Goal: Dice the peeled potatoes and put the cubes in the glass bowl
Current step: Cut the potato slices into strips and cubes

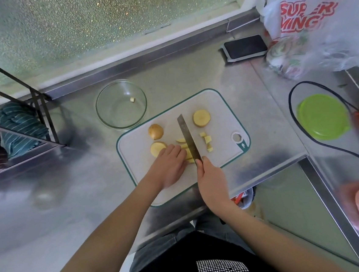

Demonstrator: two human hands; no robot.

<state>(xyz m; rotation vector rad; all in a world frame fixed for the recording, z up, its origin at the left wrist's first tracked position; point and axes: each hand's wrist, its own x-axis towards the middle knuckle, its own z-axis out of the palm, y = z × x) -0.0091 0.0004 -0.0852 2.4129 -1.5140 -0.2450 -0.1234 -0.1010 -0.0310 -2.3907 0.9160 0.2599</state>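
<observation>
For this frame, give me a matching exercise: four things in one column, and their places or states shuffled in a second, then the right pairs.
Things:
1. clear glass bowl
2. steel-bladed knife
3. round green plastic lid
4. black smartphone

Places or states:
A. lying face up near the back wall, beside the white plastic bag
B. gripped in the right hand, blade over the potato strips
C. holding a single potato cube
D. on the counter to the right of the white cutting board

Pairs: 1-C, 2-B, 3-D, 4-A
</observation>
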